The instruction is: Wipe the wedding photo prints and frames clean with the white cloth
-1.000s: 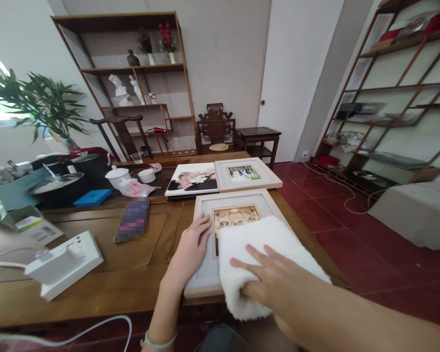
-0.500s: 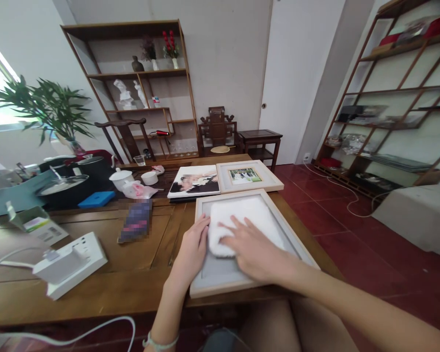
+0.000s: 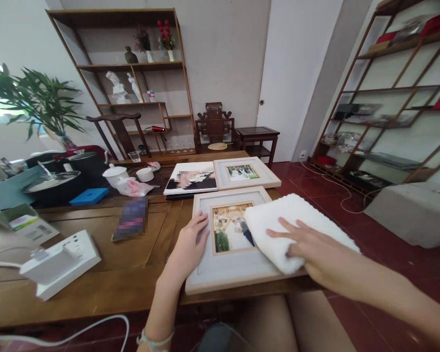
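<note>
Right fingers (image 3: 284,234) spread atop white cloth (image 3: 297,208); left fingers (image 3: 197,226), loosely together, on picture frame (image 3: 238,266).

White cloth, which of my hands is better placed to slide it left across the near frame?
Likely your right hand: it lies on the white cloth, over the right part of the near frame. Your left hand rests at its left edge, apart from the cloth.

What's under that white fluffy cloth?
Part of the near picture frame: the white cloth covers much of its right side, including a bit of the photo. The photo's left part shows; whatever else lies beneath is hidden.
</note>
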`<control>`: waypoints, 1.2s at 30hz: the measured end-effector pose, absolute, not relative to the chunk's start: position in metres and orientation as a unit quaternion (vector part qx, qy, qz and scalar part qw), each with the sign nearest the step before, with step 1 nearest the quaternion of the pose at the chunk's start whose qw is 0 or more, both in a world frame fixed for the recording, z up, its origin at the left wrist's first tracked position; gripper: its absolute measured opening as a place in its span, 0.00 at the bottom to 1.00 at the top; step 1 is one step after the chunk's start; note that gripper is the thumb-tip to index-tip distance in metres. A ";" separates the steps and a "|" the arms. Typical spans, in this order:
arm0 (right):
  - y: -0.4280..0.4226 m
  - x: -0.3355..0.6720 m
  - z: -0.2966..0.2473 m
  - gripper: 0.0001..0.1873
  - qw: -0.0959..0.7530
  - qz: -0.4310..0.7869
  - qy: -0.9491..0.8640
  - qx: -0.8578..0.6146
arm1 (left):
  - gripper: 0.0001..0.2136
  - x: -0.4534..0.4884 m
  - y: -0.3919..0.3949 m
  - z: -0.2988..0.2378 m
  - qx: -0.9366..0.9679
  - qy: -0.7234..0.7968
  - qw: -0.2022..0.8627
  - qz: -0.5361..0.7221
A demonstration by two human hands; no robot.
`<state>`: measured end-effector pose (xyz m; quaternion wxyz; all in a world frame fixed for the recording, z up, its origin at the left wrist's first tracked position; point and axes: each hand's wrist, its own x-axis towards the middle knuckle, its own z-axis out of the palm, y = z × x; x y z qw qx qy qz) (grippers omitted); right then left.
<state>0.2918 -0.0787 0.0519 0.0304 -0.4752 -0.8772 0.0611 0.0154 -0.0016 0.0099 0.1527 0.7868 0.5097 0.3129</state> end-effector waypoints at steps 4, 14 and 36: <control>-0.060 0.331 0.069 0.14 0.092 0.033 -0.831 -0.548 | 0.17 0.017 -0.003 0.011 0.800 0.493 0.144 0.310; 0.038 0.246 0.077 0.23 0.207 -0.156 -0.853 -0.452 | 0.17 0.018 -0.001 0.010 0.807 0.487 0.136 0.305; 0.030 0.333 0.069 0.20 0.046 -0.125 -0.842 -0.523 | 0.17 0.019 -0.004 0.015 0.800 0.493 0.164 0.301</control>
